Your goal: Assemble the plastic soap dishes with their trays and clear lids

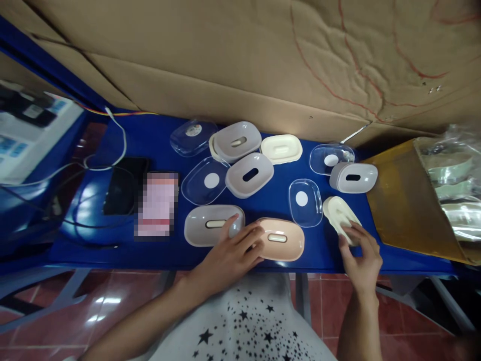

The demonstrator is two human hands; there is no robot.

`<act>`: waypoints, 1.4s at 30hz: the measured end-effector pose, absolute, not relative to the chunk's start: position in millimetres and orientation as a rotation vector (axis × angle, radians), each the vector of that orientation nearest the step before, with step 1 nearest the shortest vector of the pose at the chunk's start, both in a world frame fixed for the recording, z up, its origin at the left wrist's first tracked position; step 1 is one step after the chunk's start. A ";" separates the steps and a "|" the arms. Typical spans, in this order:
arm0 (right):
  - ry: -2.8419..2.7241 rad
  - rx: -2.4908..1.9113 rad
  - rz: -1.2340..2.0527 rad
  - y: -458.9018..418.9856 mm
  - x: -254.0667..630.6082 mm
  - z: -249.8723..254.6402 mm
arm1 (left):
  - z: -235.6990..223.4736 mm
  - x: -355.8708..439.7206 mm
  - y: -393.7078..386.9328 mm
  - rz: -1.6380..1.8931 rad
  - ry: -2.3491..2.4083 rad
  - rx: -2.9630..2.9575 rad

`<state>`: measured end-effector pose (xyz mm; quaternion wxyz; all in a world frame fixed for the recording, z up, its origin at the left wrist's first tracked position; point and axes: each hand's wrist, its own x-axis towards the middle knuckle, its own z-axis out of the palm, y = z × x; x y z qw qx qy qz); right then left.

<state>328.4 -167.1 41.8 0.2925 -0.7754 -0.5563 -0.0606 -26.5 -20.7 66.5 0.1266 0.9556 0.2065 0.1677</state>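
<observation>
My left hand [240, 248] has its fingers bent over the left rim of a peach oval soap dish [278, 250] with a slot in its floor. One finger reaches over the right end of a grey soap dish [197, 228], which shows a cream piece through its slot. On the right, my right hand [363, 255] pinches the near end of a cream oval base [338, 210] between thumb and fingers. The base lies tilted near the table's front edge. Left of it rests a clear lid [306, 213] with a round white sticker.
Behind are more grey dishes [263, 173], a cream base [281, 150] and clear lids [195, 188]. A grey dish [361, 178] overlaps another lid near an open carton [394, 200] of wrapped pieces. A phone [158, 205] and cables lie left on the blue table [263, 208]. Cardboard [225, 60] stands behind.
</observation>
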 end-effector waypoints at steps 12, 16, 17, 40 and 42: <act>-1.637 -2.165 -0.262 -156.7 304.5 46.1 | 61.8 -21.1 -23.8 0.449 0.688 2.870; -2.016 -1.963 -0.053 -128.9 281.5 56.1 | 66.2 -21.9 -21.2 0.446 0.737 2.837; -2.066 -1.920 -0.037 -121.9 278.8 56.3 | 68.1 -22.6 -20.8 0.443 0.741 2.829; -2.275 -1.579 0.262 -106.1 221.4 80.4 | 83.6 -35.5 1.2 0.886 0.913 2.553; -2.240 -1.587 0.225 -99.0 222.8 82.2 | 83.2 -22.0 4.7 0.953 0.907 2.517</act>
